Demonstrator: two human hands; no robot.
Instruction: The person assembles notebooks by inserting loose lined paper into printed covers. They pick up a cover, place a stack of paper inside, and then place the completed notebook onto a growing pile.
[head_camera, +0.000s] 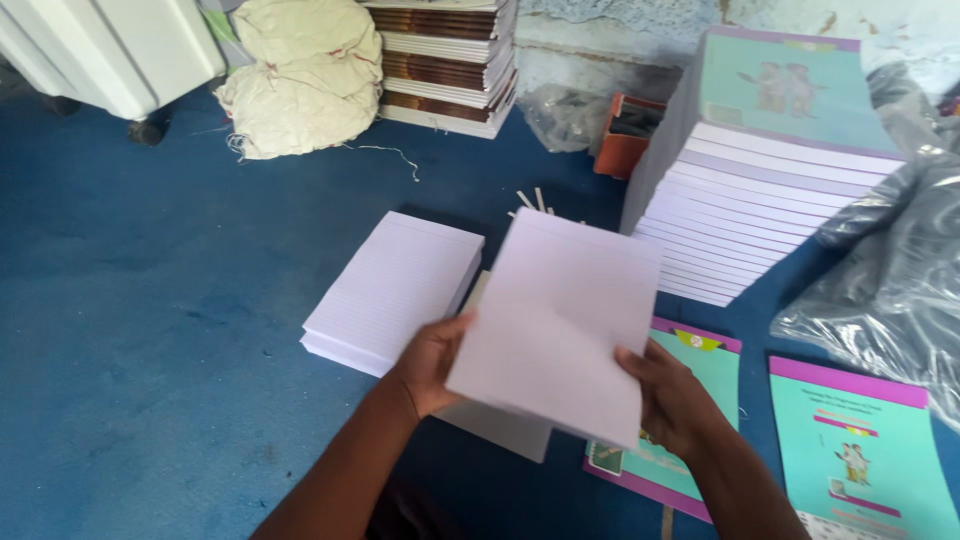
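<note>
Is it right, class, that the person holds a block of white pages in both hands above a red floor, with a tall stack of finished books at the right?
Not quite. The head view shows a blue floor, not a red one. The rest stands: left hand and right hand hold the block of white pages, tall stack of finished books at the right.

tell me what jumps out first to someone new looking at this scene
In the middle, the left hand and right hand hold a block of white pages over the blue floor. At upper right leans a tall stack of teal and purple books; a lined paper pile lies left.
</note>
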